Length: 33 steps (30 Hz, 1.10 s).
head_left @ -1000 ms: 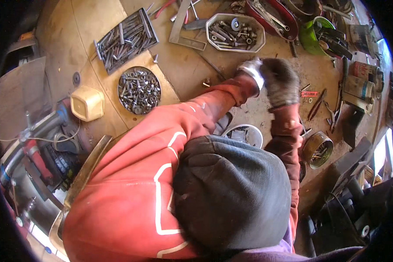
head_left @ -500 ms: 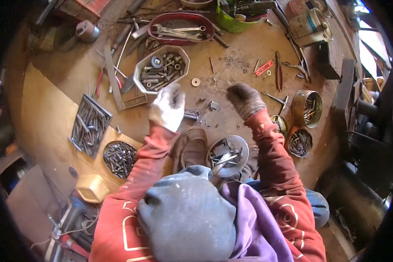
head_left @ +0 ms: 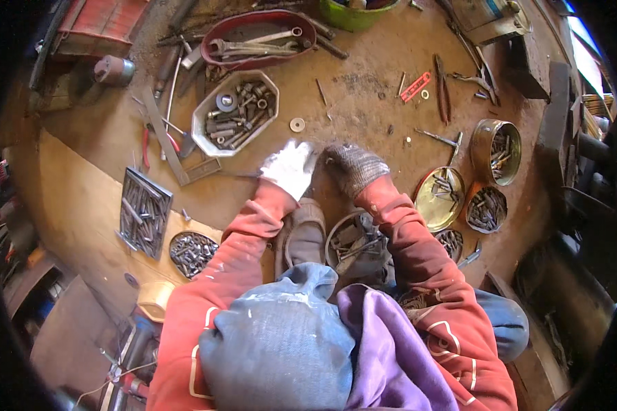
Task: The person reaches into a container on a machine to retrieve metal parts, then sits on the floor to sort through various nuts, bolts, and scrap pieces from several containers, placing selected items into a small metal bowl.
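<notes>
My left hand [head_left: 288,168], in a white glove, has its fingers curled above the ground just ahead of my shoe [head_left: 304,236]. Close beside it, a small gap apart, is my right hand [head_left: 356,168] in a dirty grey knitted glove, its fingers also bent in. What either hand holds, if anything, is hidden by the gloves. Beyond them lies a flat washer [head_left: 297,125]. Nearest my right wrist stands a bowl [head_left: 330,241] of metal pieces between my feet, partly covered by my sleeve. A thin dark rod [head_left: 242,175] ends beside my left glove.
A tray [head_left: 200,130] of bolts and nuts lies ahead left, behind it a dark red basin [head_left: 216,31] of wrenches. Tins [head_left: 483,154] of small metal parts stand at right, with pliers [head_left: 443,92] beyond. At left are a rectangular tray [head_left: 168,205] and round container [head_left: 173,257] of bolts.
My hands have come closer together, my right hand moving left and my left hand a little right. The whole view has shifted slightly, and the bowl is now more covered.
</notes>
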Each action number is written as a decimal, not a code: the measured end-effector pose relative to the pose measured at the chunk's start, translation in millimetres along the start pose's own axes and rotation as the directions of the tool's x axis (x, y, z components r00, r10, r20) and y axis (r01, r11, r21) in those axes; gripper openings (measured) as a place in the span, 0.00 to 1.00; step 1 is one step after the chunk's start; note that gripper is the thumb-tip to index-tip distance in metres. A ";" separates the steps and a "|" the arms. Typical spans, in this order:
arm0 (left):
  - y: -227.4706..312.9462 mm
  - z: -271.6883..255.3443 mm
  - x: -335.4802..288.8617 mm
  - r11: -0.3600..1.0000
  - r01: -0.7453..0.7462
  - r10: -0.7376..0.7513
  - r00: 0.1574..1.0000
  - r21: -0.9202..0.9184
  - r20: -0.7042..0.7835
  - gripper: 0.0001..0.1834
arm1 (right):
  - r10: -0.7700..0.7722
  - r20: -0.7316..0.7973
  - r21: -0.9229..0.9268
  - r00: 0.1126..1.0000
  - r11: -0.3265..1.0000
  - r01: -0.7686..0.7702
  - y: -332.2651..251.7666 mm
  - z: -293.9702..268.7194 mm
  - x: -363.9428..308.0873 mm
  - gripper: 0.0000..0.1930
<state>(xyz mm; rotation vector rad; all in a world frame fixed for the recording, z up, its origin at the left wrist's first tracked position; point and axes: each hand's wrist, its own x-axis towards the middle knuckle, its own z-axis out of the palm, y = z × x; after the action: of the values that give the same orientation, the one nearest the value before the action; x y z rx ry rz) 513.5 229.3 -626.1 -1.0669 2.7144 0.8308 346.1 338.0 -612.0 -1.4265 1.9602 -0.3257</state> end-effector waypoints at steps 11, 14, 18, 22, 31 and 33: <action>-9.8 -31.7 -10.4 0.392 0.143 -0.161 0.983 -0.909 0.086 0.11 | -0.035 0.213 -0.067 0.976 0.996 0.051 -9.6 -20.7 20.9 0.13; -18.3 -65.3 -18.4 0.414 0.171 -0.346 0.938 -0.894 0.019 0.11 | 0.035 0.202 0.006 0.979 0.999 -0.037 -7.3 -20.5 18.7 0.14; -45.9 -111.6 -17.1 0.359 0.225 -0.515 0.857 -0.906 0.009 0.09 | 0.304 -0.015 0.711 0.953 0.673 -0.203 25.0 19.2 5.8 0.16; -76.1 -108.3 -3.9 0.743 0.105 -0.442 0.819 -0.660 -0.367 0.13 | 0.396 0.071 0.848 0.915 0.459 -0.265 23.9 12.1 6.9 0.18; -2.5 -29.7 32.2 0.988 0.124 -0.114 0.987 0.089 -0.111 0.20 | 0.415 0.214 0.941 0.884 0.156 -0.301 0.1 -23.2 4.8 0.14; -3.4 -27.9 44.0 0.981 0.171 -0.163 0.983 0.092 -0.084 0.17 | 0.378 0.243 0.946 0.893 0.113 -0.305 -2.5 -30.2 3.6 0.14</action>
<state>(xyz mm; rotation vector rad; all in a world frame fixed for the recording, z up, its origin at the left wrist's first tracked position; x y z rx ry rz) 485.5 186.2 -616.9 -1.3072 2.6478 0.6355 327.7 328.2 -589.7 -0.0453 1.4325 -1.1626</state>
